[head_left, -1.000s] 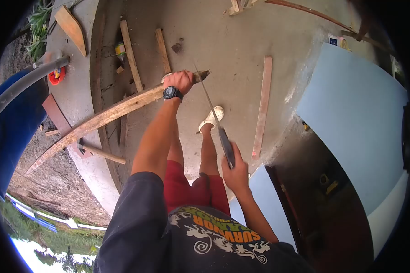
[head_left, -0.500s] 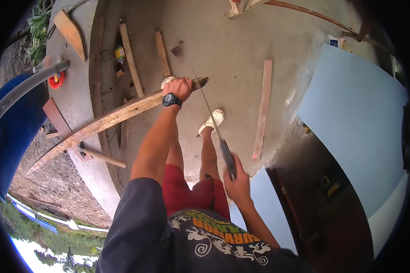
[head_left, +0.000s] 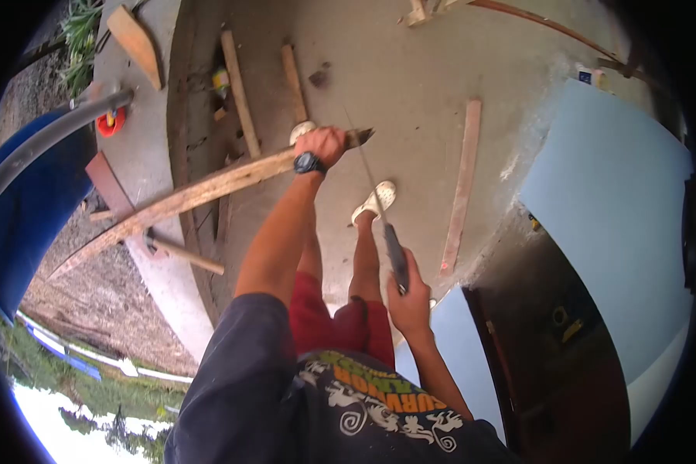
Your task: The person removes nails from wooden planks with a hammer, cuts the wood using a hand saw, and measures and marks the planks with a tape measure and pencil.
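Observation:
A long wooden plank (head_left: 216, 184) runs from the lower left up to the middle of the view, its far end dark and ragged. My left hand (head_left: 321, 146), with a black watch at the wrist, is closed over the plank close to that end. My right hand (head_left: 410, 298) grips the dark handle of a handsaw (head_left: 395, 251). The saw's thin blade reaches up and crosses the plank just right of my left hand, near the dark tip. Whether the blade has cut into the wood is too small to tell.
Loose boards (head_left: 462, 185) lie on the concrete floor (head_left: 410, 93). At the left, a hammer (head_left: 184, 254) rests on the ledge below the plank, near an orange-red roll (head_left: 110, 122) and a blue barrel (head_left: 39, 209). Light blue panels (head_left: 603, 209) stand at the right.
The whole view has shifted, so things appear slightly farther right. My left hand stays on the plank and my right hand keeps hold of the handsaw, whose blade still crosses the plank.

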### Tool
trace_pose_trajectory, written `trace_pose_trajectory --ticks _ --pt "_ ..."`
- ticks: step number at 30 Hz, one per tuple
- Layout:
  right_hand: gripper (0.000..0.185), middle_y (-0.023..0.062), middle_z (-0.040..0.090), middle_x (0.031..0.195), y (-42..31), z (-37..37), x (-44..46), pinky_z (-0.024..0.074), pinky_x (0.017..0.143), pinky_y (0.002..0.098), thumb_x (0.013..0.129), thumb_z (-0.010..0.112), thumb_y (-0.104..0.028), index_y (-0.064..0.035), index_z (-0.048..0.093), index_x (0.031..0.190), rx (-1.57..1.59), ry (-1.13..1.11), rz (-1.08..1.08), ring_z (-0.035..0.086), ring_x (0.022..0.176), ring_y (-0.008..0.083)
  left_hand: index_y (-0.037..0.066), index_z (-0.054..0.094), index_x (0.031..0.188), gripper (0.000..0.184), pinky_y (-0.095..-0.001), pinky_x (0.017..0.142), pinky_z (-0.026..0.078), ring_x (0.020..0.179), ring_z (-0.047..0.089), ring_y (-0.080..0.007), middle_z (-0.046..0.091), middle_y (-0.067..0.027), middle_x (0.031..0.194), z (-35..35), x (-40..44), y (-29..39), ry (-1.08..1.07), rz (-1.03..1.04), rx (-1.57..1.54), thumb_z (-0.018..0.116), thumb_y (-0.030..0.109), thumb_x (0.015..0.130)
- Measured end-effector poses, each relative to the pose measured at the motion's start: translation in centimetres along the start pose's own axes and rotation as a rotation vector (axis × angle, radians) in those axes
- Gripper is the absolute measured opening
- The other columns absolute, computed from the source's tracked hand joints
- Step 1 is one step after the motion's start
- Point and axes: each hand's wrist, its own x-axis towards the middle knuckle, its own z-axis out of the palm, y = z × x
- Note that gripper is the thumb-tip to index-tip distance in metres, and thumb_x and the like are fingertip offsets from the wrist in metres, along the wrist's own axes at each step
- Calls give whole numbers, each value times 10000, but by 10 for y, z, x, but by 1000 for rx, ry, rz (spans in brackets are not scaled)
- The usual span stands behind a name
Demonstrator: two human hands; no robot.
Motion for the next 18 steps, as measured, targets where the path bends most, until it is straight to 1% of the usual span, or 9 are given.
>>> trace_pose_trajectory --ticks 1,4,6,9,14,15,16,17,18 --pt "513 241 699 1190 -25 -30 -38 531 937 372 934 602 -33 19 477 1429 63 -114 265 680 1168 298 80 738 792 434 -475 655 564 735 718 -373 733 -185 823 -9 5 7 -3 -21 24 443 353 957" --pt "472 244 708 1156 -42 -45 -47 534 929 366 929 602 -25 65 498 1381 21 -125 222 699 1126 287 79 732 783 424 -461 669 574 736 718 -379 730 -190 821 -26 0 16 -68 -54 21 437 327 958" --pt "417 259 709 1088 2 28 44 549 867 375 931 593 -45 42 538 1335 -17 44 -59 720 1054 354 84 731 775 423 -458 665 575 734 720 -376 730 -184 796 -14 5 8 4 -13 12 435 322 962" --pt "357 313 661 937 -41 84 203 530 746 453 944 613 -146 -1 567 1267 -127 -33 46 632 925 509 87 731 776 421 -468 659 575 733 723 -371 729 -185 793 -13 15 2 -18 25 38 441 327 965" --pt "472 301 669 1062 -8 26 58 546 808 444 937 617 -127 -43 519 1391 29 1 14 656 1056 464 76 730 771 421 -469 651 572 718 722 -369 726 -193 792 -3 12 2 -2 -9 38 463 347 952" --pt "487 266 692 1112 -10 -2 6 551 848 412 927 613 -93 -20 504 1396 -48 -106 225 678 1096 418 74 733 773 420 -467 661 575 718 721 -370 725 -195 788 -1 3 3 -50 -17 33 465 346 948" --pt "504 224 710 1160 -17 -26 -37 548 895 393 913 606 -45 -3 497 1403 -32 -85 201 692 1137 350 64 735 778 419 -468 679 581 708 718 -374 726 -197 788 -4 3 6 -60 -21 26 467 340 942" --pt "478 217 735 1026 -24 -46 -58 582 761 377 942 617 -78 -53 501 1405 -36 -104 157 762 933 282 60 735 765 426 -470 687 583 712 717 -373 726 -194 779 -8 2 9 8 -10 11 461 333 945" --pt "479 210 737 1049 -23 -48 -56 583 773 380 942 617 -77 -51 500 1406 -37 -103 133 761 935 295 56 731 768 425 -472 689 582 719 718 -374 725 -193 776 -10 2 10 -9 -21 16 459 330 947"
